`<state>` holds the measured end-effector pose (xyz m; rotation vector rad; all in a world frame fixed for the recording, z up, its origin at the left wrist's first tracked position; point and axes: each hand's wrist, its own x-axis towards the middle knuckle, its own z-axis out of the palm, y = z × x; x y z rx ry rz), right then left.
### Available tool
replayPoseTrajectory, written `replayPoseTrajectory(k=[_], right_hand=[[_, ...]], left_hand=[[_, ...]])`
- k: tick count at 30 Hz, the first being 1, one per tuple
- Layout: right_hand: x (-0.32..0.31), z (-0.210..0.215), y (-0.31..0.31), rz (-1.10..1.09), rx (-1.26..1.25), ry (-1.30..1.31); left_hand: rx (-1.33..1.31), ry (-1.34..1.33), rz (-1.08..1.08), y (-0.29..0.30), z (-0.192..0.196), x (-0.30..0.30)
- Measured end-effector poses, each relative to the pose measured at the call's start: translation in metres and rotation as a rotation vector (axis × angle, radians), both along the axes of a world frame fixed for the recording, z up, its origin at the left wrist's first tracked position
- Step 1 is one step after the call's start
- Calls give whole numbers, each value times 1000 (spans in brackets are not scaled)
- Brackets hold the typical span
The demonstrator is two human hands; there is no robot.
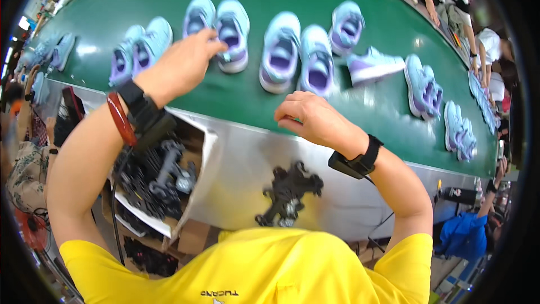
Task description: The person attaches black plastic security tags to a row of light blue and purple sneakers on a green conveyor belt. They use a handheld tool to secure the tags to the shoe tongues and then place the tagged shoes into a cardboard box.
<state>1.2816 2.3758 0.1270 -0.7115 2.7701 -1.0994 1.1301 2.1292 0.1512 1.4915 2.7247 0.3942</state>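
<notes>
My left hand (183,65) reaches over the green belt with its fingers drawn together. They overlap the opening of one light-blue sneaker (199,10) and end beside its mate (233,16); whether they touch is unclear, and whatever they may hold is hidden. Curled and palm down, my right hand (320,121) is just in front of another pair, a left sneaker (281,31) and a right sneaker (315,39). Its fingertips are bent under, so anything inside them cannot be seen. These sneakers have lilac linings and pale soles. Each wrist wears a black strapped device.
More light-blue sneakers stand along the green belt (236,98), one lying on its side (376,66). A metal ledge (236,174) carries a cluster of black parts (289,194). An open carton (197,188) holds black parts at left. Other people work around the belt.
</notes>
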Motion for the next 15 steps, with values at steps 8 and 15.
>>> replayPoseTrajectory(k=[8,15], right_hand=[[88,-22,10,254,173,-54],[99,-29,20,259,224,-81]], left_hand=[[-47,-111,-26,102,-47,54],[21,-256,224,104,-57,49]])
